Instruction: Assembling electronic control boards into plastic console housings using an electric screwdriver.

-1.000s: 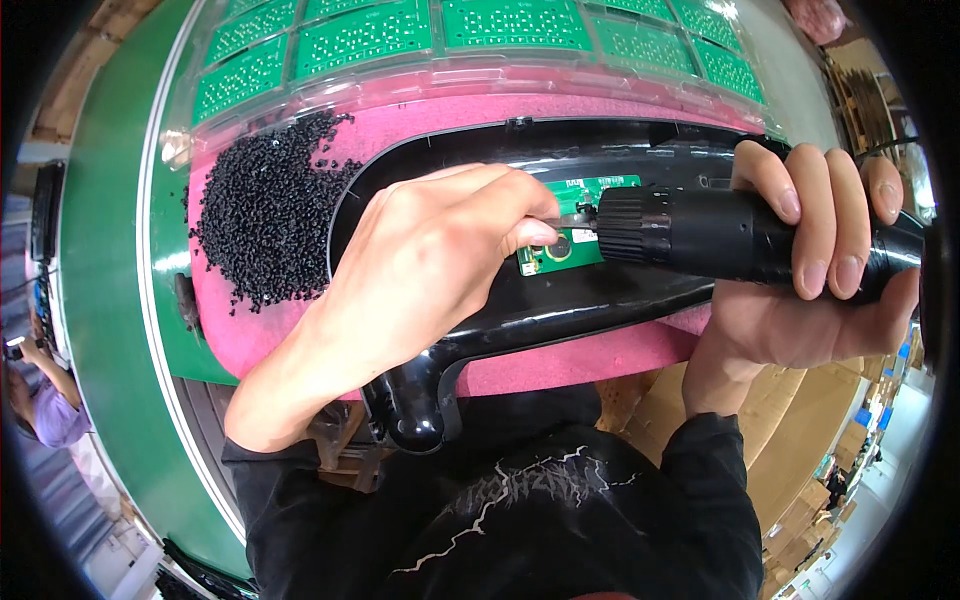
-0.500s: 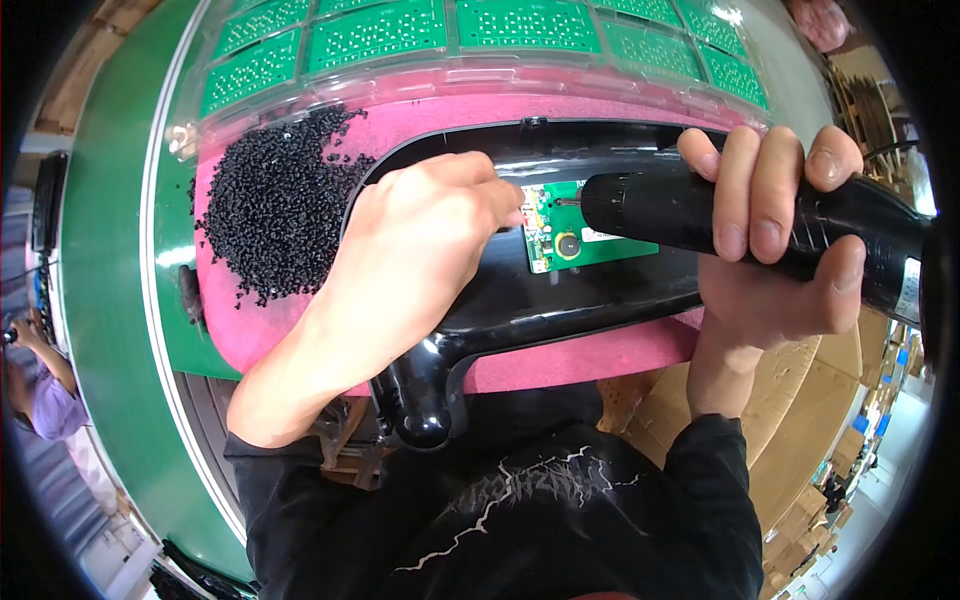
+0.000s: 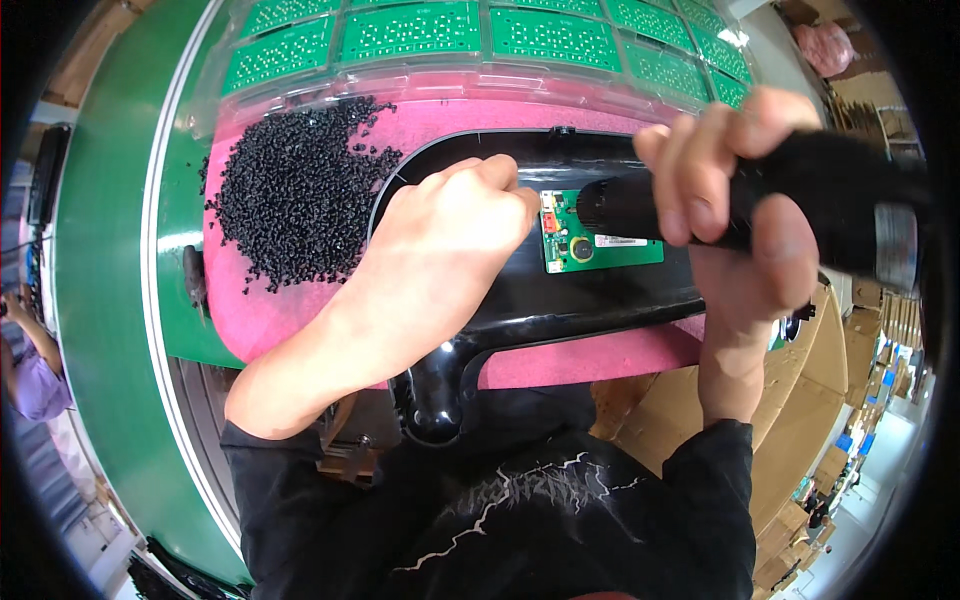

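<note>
My right hand (image 3: 735, 200) wraps round a black electric screwdriver (image 3: 625, 208). Its nose is over a small green circuit board (image 3: 580, 254), and the bit is hidden from view. The board lies inside a glossy black plastic housing (image 3: 590, 298) with a short handle-like arm toward me. My left hand (image 3: 450, 225) is closed, with its fingertips curled beside the board's left edge. Whatever those fingers pinch, if anything, cannot be seen. Left of the housing a heap of small black screws (image 3: 290, 195) is spread out.
Beneath the housing lies a pink mat (image 3: 560, 368) on a green table (image 3: 110, 250). Clear plastic trays (image 3: 420, 84) of green circuit boards stand along the far side. Cardboard (image 3: 690, 410) is at the near right. Another person's purple sleeve (image 3: 38, 385) shows at far left.
The screwdriver's rear end has risen toward the camera with my right hand, and its bit no longer shows. My left hand stays closed by the board. The whole view has shifted slightly.
</note>
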Action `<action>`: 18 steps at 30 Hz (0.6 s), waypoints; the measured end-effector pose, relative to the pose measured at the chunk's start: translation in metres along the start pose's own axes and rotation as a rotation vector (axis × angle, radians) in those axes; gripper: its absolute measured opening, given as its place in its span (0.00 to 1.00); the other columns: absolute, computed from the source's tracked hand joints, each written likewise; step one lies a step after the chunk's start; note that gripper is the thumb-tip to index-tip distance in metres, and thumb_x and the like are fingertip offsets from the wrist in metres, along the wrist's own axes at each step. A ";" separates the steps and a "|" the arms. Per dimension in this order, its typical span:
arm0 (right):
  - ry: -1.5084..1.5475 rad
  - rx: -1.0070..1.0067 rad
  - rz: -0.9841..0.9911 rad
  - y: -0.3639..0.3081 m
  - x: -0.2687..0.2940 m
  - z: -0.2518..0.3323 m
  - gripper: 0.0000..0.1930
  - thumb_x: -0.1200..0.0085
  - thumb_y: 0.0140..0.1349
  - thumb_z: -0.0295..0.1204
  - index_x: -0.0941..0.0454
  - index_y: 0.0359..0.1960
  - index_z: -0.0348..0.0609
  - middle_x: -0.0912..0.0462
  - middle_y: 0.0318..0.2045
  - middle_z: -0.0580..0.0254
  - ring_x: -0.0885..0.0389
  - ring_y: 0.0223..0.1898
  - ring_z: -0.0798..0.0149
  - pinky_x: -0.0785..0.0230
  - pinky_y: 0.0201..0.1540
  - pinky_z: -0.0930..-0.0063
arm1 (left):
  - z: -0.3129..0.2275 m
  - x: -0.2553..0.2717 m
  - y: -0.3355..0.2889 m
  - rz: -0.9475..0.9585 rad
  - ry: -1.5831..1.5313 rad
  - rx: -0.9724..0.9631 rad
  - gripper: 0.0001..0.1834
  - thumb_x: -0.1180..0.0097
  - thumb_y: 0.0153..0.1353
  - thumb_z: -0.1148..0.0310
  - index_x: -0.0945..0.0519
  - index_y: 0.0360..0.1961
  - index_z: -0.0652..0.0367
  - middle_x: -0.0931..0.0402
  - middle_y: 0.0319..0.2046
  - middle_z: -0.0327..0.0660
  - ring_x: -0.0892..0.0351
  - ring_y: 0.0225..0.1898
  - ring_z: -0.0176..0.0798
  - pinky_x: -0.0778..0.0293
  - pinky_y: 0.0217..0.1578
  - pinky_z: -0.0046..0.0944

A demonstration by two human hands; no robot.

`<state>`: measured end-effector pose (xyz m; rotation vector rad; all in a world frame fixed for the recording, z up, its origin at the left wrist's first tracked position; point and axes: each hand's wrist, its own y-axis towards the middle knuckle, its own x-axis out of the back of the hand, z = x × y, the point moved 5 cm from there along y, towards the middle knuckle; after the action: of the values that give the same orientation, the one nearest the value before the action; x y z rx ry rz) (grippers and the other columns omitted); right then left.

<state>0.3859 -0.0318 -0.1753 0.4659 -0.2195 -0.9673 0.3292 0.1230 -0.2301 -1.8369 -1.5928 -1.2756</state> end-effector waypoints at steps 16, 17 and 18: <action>0.075 -0.041 0.083 0.007 -0.007 -0.005 0.20 0.45 0.61 0.47 0.31 0.43 0.44 0.32 0.21 0.73 0.34 0.21 0.73 0.37 0.40 0.72 | -0.004 -0.006 0.001 0.021 0.181 -0.044 0.05 0.45 0.57 0.76 0.25 0.34 0.67 0.27 0.29 0.49 0.22 0.38 0.54 0.24 0.36 0.48; 0.119 0.021 0.057 0.002 -0.005 -0.005 0.20 0.45 0.61 0.47 0.31 0.43 0.45 0.31 0.21 0.73 0.34 0.21 0.73 0.37 0.41 0.71 | -0.004 -0.006 0.001 -0.002 0.220 -0.054 0.05 0.45 0.60 0.75 0.26 0.34 0.67 0.27 0.29 0.49 0.22 0.37 0.54 0.24 0.36 0.48; 0.163 0.083 0.031 -0.002 -0.001 -0.005 0.21 0.45 0.61 0.48 0.30 0.43 0.45 0.31 0.21 0.74 0.34 0.21 0.73 0.37 0.42 0.70 | -0.004 -0.006 0.002 -0.002 0.222 -0.053 0.05 0.45 0.60 0.75 0.26 0.34 0.67 0.27 0.29 0.49 0.22 0.37 0.54 0.24 0.36 0.48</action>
<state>0.3862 -0.0307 -0.1803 0.6135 -0.1195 -0.8869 0.3303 0.1162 -0.2320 -1.6578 -1.4556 -1.4791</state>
